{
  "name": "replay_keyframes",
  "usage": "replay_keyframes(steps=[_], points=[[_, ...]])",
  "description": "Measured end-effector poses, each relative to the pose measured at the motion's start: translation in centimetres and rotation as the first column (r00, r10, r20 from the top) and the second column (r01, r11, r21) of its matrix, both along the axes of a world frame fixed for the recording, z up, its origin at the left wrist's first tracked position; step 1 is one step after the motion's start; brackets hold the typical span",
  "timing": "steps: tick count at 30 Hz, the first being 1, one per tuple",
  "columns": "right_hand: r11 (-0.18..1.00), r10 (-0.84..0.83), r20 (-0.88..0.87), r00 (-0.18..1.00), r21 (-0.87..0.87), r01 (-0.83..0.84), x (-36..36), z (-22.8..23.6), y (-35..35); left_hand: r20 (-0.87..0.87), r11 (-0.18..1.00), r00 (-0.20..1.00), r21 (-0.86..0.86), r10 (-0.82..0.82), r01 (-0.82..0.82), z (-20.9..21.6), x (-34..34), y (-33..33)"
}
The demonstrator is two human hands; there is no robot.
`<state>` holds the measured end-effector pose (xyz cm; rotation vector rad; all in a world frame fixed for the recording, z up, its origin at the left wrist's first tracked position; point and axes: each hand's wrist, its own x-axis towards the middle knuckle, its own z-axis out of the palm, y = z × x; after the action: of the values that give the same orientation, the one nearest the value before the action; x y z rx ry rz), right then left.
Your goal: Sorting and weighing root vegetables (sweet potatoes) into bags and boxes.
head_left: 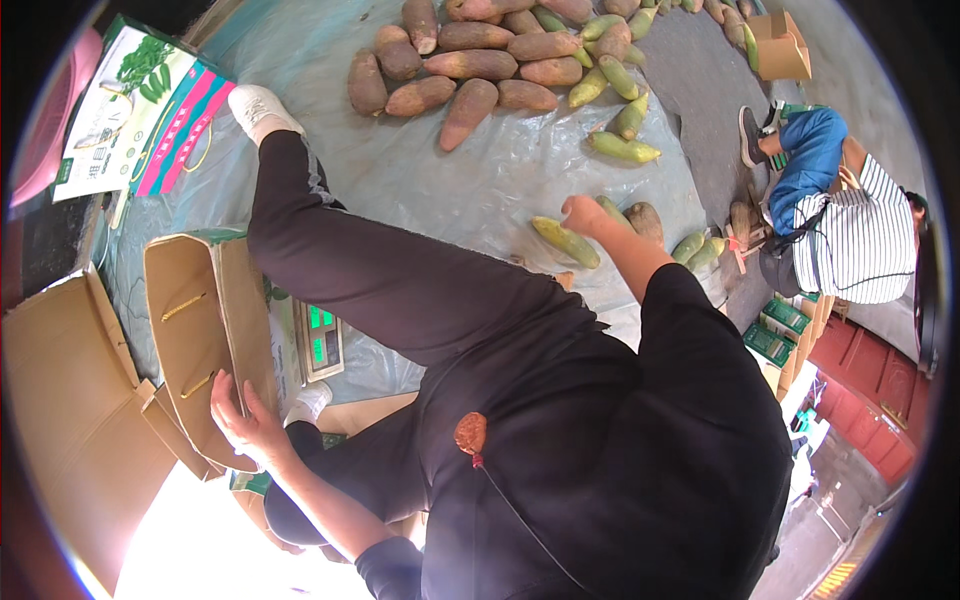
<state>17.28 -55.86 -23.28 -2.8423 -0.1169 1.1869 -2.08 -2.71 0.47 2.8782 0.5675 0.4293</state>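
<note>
At the lower left, my left hand straddles the top edge of an upright cardboard box with rope handles, fingers on one side and thumb on the other. My right arm reaches forward, and my right hand has its fingers curled together; whatever they may hold is hidden. Just beneath that hand lies a thick oblong green vegetable on the plastic sheet. Beside my right forearm are a brownish oblong vegetable and a couple of green ones.
Reddish-brown oblong vegetables are heaped at the far side, with green ones to their right. A scale with lit green digits stands by the box. Printed cartons lie far left. Another person sits at right.
</note>
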Motion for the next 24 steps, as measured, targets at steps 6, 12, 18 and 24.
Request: replay_keyframes(steps=[6,12,18,24], points=[[0.967,-0.253,-0.062,0.965,-0.045,0.251,-5.1,-1.1,0.3,0.005,0.996,0.996,0.004,0.093,-0.093,-0.8,-0.2,0.5],[0.97,-0.199,0.034,0.979,-0.137,0.202,-4.4,0.4,2.7,0.001,0.992,0.992,0.014,0.126,-0.126,-0.7,0.5,-0.1],[0.975,-0.096,0.027,0.995,-0.2,0.099,-4.4,-2.4,3.0,0.012,0.993,0.996,0.081,0.084,-0.085,-0.4,-0.1,0.9],[0.964,-0.057,-0.007,0.998,-0.259,0.053,-4.4,-2.6,4.1,-0.002,0.983,0.998,0.172,0.069,-0.068,0.4,-0.6,1.2]])
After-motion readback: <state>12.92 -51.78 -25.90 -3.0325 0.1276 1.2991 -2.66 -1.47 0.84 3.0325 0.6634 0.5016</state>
